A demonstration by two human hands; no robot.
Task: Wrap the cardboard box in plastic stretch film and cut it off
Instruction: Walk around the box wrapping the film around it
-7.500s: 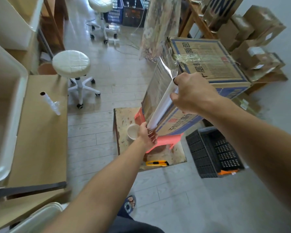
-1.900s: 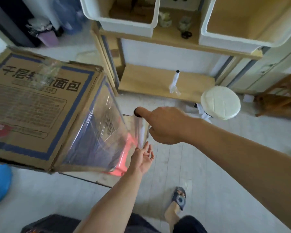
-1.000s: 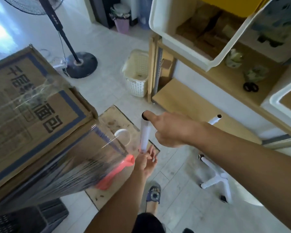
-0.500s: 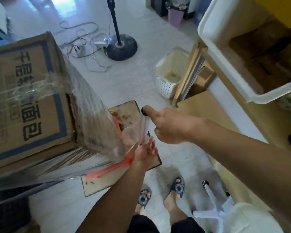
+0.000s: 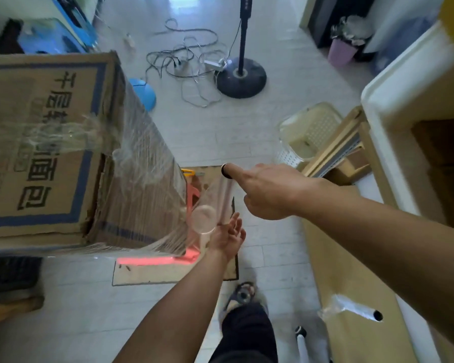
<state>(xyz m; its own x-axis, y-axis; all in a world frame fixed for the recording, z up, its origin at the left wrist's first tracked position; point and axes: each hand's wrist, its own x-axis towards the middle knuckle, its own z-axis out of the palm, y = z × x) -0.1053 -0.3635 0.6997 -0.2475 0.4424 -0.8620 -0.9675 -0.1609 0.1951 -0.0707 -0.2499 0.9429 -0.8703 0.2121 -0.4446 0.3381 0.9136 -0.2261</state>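
A big cardboard box [image 5: 50, 142] with blue print fills the left; clear stretch film [image 5: 147, 174] covers its near side and a band crosses its top. The box rests on a red stool [image 5: 157, 260]. The film runs from the box's corner to an upright film roll [image 5: 224, 200] just right of it. My right hand [image 5: 270, 192] holds the roll's top end, thumb in the core. My left hand [image 5: 227, 238] supports the roll's bottom end with fingers spread.
A cardboard sheet [image 5: 173, 273] lies under the stool, with a yellow cutter [image 5: 188, 172] at its far edge. A fan stand [image 5: 240, 74] and loose cables [image 5: 189, 64] are behind. A cream basket [image 5: 307, 132] and wooden shelving [image 5: 351, 271] stand at right; a spare roll [image 5: 357, 310] lies there.
I have walked on around the box with the roll, laying film along another side. The view has swung round; the fan stand and cables now lie ahead. Both hands keep the roll.
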